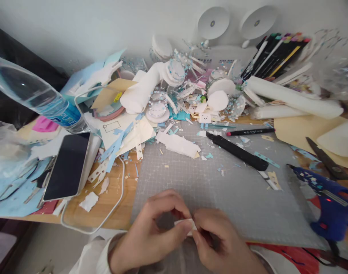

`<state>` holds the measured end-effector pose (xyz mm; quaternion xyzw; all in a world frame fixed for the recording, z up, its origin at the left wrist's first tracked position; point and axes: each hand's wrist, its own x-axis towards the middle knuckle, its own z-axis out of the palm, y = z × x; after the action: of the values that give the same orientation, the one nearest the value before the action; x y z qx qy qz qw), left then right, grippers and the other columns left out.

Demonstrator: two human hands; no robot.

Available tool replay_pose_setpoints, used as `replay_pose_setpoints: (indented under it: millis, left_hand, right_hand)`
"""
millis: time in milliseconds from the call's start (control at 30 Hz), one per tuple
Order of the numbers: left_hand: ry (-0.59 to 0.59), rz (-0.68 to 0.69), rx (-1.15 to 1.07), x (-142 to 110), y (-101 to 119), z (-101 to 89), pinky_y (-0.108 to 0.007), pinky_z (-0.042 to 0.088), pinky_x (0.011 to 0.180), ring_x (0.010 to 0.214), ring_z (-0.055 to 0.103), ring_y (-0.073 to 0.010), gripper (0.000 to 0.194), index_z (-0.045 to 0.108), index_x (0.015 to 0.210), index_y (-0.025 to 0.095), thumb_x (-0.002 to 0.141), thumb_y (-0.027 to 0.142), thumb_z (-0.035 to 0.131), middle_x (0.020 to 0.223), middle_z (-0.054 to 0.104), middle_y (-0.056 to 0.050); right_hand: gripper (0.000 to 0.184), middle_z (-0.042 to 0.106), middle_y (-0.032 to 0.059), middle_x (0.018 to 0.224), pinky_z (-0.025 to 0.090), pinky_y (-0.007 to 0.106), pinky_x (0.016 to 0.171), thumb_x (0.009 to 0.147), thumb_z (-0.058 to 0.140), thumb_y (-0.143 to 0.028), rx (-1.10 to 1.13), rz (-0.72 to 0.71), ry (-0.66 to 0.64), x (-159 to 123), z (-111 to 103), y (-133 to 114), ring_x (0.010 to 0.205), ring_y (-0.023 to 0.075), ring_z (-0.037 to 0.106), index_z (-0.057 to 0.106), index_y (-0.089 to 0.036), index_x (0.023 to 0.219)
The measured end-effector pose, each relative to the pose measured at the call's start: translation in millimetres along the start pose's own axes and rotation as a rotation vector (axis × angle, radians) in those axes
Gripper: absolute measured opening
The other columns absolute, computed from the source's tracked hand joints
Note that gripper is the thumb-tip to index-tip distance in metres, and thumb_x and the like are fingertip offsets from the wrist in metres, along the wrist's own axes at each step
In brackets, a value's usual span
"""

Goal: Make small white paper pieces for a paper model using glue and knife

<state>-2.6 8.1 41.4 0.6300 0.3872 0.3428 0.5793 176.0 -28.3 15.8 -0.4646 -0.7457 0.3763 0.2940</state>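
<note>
Between my two hands, at the front edge of the grey cutting mat (168, 179), is a small white piece of paper (183, 222). My left hand (159, 224) pinches it between thumb and forefinger. From the other side my right hand (219, 239) grips its right end, fingers curled in. Most of the paper is covered by my fingers, so its full shape cannot be made out. Beyond my hands lie a strip of crumpled white paper (178, 144) and a black craft knife (238, 151). A black pen with a pink end (250, 131) lies behind the knife.
A blue glue gun (328, 205) with a red light and dark scissors (328, 160) are at the right. Leftward are a phone (68, 165), a white cable (123, 190) and a leaning water bottle (34, 87). Paper scraps, white rolls (296, 99) and markers (276, 53) crowd the back.
</note>
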Motion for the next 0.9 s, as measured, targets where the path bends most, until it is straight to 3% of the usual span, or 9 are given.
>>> replay_pose_setpoints:
  millis: [233,433,733,900]
  left_hand:
    - [-0.035,-0.006,0.034,-2.8,2.3,-2.8,-0.023,0.043,0.065,0.068,0.055,-0.0121,0.011,0.061,0.071,0.015,0.081,0.011,0.064,0.069,0.06,-0.002]
    - [-0.009,-0.047,-0.066,-8.0,9.4,-6.2,-0.024,0.043,0.067,0.07,0.054,-0.0127,0.014,0.064,0.072,0.016,0.086,0.019,0.064,0.07,0.06,-0.002]
    - [0.113,0.032,0.023,-22.5,15.2,-6.9,-0.024,0.044,0.065,0.068,0.056,-0.013,0.019,0.065,0.072,0.017,0.09,0.024,0.062,0.069,0.061,-0.001]
    - [0.311,0.242,0.313,-13.2,11.4,-19.5,-0.026,0.046,0.07,0.074,0.06,-0.0145,0.012,0.065,0.079,0.018,0.09,0.02,0.061,0.076,0.065,-0.002]
  right_hand:
    - [0.023,0.039,-0.0071,0.053,0.025,0.02,0.05,0.078,0.048,-0.01,0.095,-0.008,-0.096,0.9,-4.6,-2.8,0.05,0.0055,0.036,0.034,-0.019,0.061]
    - [0.026,0.045,-0.0064,0.056,0.028,0.019,0.051,0.089,0.049,-0.018,0.311,0.069,-0.079,1.0,-14.1,-9.8,0.052,0.0059,0.039,0.044,-0.019,0.063]
    - [0.04,0.04,-0.0052,0.058,0.028,0.021,0.048,0.101,0.042,-0.043,0.464,0.193,0.087,-21.5,-16.3,-5.4,0.051,0.0081,0.035,0.049,-0.02,0.069]
    - [0.053,0.036,-0.0035,0.052,0.029,0.023,0.048,0.1,0.038,-0.05,0.323,0.176,0.279,-38.6,-30.6,18.0,0.048,0.0091,0.036,0.037,-0.02,0.057]
